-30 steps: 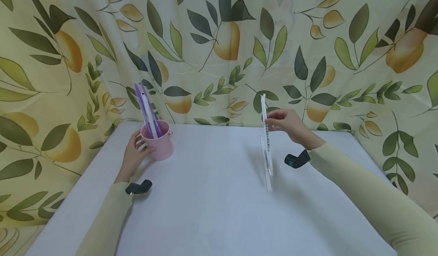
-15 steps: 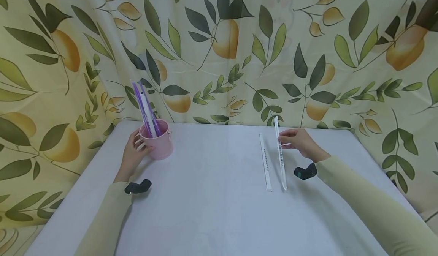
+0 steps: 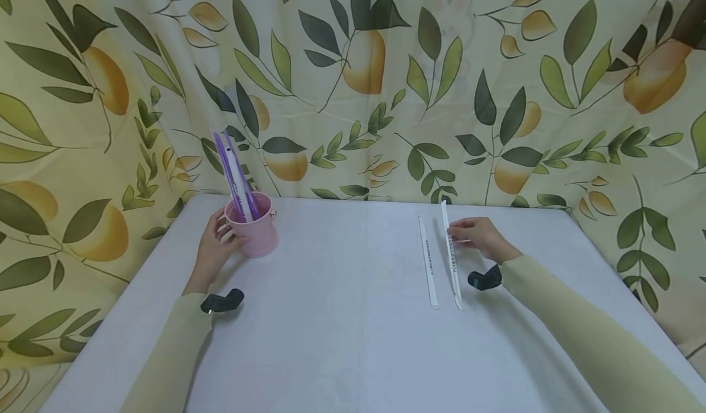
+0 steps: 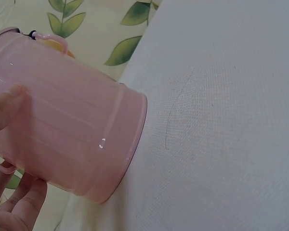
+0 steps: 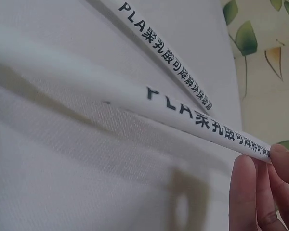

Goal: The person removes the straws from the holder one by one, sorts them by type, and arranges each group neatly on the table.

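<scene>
My left hand [image 3: 215, 250] grips a small pink bucket [image 3: 261, 238] at the table's back left, thumb on the near side and fingers on the other. Inside lean several purple and white wrapped straws [image 3: 238, 183]; their lower ends are hidden. In the left wrist view the base of the bucket [image 4: 120, 139] meets the cloth. On the right, my right hand [image 3: 480, 238] pinches a white paper-wrapped straw [image 3: 451, 260] near its far end, thumb against fingers. That straw slopes down toward the table. Beside it, to the left, another wrapped straw [image 5: 159, 50] with black print lies flat.
A white cloth covers the table [image 3: 342, 315]. Behind it hangs a curtain [image 3: 353, 125] patterned with leaves and fruit. A black wrist camera [image 3: 222, 301] sits on the left wrist, and another black camera [image 3: 485, 278] on the right.
My right hand has carried the pinched straw rightward and down, from over the lying straw to beside it, lower toward the table. The left hand and bucket have stayed in place.
</scene>
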`<state>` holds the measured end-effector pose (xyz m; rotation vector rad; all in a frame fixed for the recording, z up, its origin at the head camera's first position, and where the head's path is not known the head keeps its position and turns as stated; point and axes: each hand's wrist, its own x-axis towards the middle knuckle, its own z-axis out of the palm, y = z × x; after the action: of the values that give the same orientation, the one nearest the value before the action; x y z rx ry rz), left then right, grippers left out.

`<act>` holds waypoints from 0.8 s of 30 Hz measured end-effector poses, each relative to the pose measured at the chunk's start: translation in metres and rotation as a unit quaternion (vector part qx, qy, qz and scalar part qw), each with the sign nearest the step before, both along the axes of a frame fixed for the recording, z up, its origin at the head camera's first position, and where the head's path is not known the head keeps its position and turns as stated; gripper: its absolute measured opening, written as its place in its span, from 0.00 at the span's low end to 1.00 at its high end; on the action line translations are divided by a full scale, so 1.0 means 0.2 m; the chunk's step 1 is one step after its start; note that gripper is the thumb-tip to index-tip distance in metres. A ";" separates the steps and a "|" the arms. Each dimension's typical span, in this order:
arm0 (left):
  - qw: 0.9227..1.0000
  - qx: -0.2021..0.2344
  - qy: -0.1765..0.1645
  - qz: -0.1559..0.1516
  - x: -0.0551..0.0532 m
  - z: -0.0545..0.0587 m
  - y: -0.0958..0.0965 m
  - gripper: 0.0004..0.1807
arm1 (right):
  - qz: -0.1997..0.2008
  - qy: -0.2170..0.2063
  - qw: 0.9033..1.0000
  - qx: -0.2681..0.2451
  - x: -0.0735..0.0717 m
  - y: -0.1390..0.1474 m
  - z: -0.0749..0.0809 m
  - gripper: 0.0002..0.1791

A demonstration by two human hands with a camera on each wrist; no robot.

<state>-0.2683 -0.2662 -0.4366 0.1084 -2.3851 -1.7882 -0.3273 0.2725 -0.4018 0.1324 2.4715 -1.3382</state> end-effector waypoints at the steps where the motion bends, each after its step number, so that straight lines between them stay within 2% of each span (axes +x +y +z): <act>1: 1.000 0.001 0.000 0.000 0.00 0.00 0.00 0.51 | -0.003 -0.005 1.000 -0.001 -0.01 0.00 -0.01 0.26; 7: 1.000 -0.005 -0.003 0.002 0.00 0.00 0.00 0.51 | -0.015 -0.028 0.999 -0.003 -0.04 0.00 -0.05 0.26; 13: 1.000 -0.006 -0.006 0.001 -0.01 -0.01 -0.01 0.51 | -0.013 -0.030 0.999 0.017 -0.06 -0.01 -0.09 0.25; 20: 1.000 -0.007 -0.006 0.003 -0.01 -0.01 -0.01 0.50 | -0.029 -0.044 0.999 -0.015 -0.08 -0.03 -0.12 0.24; 24: 1.000 -0.003 0.000 0.001 -0.01 -0.01 -0.01 0.50 | -0.039 -0.044 0.998 -0.012 -0.08 -0.04 -0.12 0.24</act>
<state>-0.2698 -0.2683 -0.4391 0.1113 -2.3897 -1.7795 -0.3430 0.2641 -0.4268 0.2779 2.3982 -1.3618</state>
